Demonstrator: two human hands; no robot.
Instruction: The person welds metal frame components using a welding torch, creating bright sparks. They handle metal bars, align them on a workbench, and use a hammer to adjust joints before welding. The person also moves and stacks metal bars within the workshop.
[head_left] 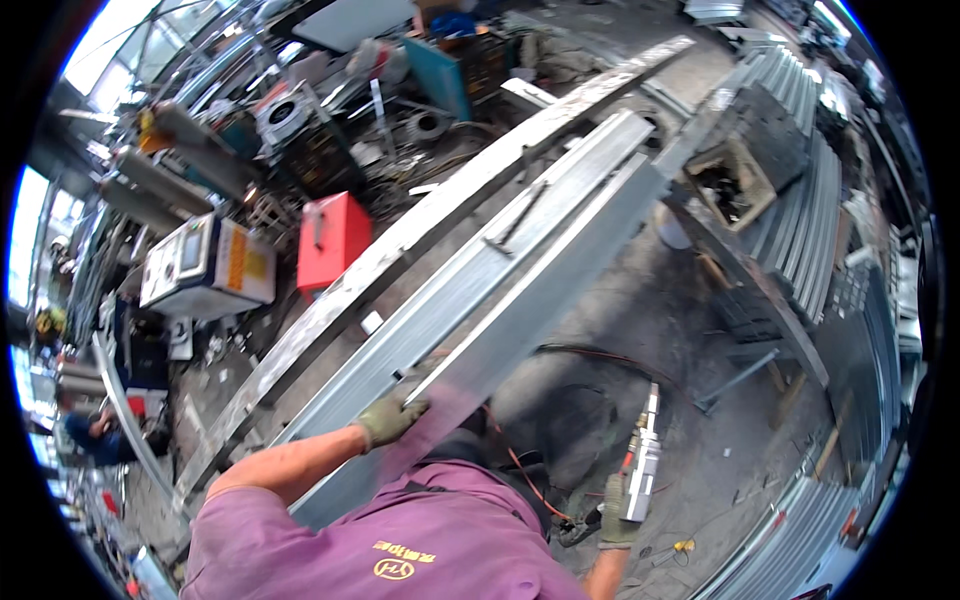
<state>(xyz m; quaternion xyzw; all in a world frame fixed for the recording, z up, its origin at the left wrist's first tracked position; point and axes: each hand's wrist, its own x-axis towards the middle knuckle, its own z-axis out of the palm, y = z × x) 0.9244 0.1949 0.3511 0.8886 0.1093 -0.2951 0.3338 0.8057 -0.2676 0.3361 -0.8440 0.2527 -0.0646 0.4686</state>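
My gloved left hand point(390, 421) is closed over the near end of a long, flat-sided metal profile point(545, 295), which runs away from me to the upper right. Beside that piece, on its left, lies a grooved metal channel point(430, 325) with a thin dark T-shaped bar point(520, 220) across it. Low on the right, my gloved right hand point(616, 515) is wrapped round the lower part of a long silver-white hand tool point(646, 465) with some orange on it. The tool points away from me, apart from the profile. Its exact kind is unclear.
A long, worn whitish beam point(430, 215) runs left of the channel. Beyond it stand a red box point(335, 240) and a white machine with a screen point(225, 265). An orange hose point(525, 465) crosses the floor. Stacked metal profiles point(805, 210) lie right. Another person point(95, 430) is far left.
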